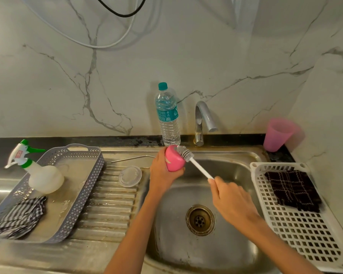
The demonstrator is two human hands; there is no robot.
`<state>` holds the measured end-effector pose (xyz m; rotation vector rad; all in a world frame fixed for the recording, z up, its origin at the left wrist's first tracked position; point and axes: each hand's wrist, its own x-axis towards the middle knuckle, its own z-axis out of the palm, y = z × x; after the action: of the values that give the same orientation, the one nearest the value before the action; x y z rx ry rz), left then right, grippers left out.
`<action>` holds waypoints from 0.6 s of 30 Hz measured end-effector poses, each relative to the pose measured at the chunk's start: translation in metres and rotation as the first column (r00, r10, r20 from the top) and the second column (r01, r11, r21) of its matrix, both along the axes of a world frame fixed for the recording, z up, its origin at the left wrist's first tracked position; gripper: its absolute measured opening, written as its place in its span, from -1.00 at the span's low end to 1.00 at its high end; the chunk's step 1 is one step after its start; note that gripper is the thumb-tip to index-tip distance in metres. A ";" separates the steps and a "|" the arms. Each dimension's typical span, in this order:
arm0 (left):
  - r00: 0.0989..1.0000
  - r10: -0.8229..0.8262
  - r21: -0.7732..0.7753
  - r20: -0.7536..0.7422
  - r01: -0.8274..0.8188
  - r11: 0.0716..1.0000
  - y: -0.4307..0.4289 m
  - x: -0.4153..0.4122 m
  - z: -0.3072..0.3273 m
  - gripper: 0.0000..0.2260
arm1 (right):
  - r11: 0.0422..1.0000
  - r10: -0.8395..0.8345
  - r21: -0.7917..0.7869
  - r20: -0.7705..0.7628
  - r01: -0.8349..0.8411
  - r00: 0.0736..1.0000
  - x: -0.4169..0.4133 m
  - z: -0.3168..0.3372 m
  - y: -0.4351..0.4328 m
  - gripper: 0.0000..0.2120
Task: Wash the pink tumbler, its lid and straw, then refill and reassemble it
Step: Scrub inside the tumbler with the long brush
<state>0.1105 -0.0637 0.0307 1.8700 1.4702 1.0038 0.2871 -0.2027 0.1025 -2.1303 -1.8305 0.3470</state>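
My left hand (161,171) grips the pink tumbler (174,159) over the left edge of the sink basin (226,169), tilted with its far end toward the wall. My right hand (231,198) holds the white handle of a bottle brush (188,155); the grey bristle head rests against the tumbler's upper right side. The clear lid (130,176) lies flat on the ribbed drainboard, left of the tumbler. The metal straw (132,158) lies on the steel ledge behind the lid, its right end passing behind my left hand.
A water bottle (167,115) stands by the wall beside the faucet (203,119). A pink cup (278,134) stands at the right corner. A white basket (297,218) with a dark cloth sits right of the basin. A grey tray (83,192) holds a spray bottle (38,171) and striped cloth.
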 end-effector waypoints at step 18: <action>0.995 0.067 -0.026 0.067 -0.066 0.998 0.001 0.012 0.009 -0.16 | 0.999 -0.024 0.040 0.016 0.023 1.000 0.008 0.002 0.006 -0.63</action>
<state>0.1228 -0.0631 0.0400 1.7632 1.5064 1.0661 0.2947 -0.1964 0.1041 -2.1319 -1.8046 0.2867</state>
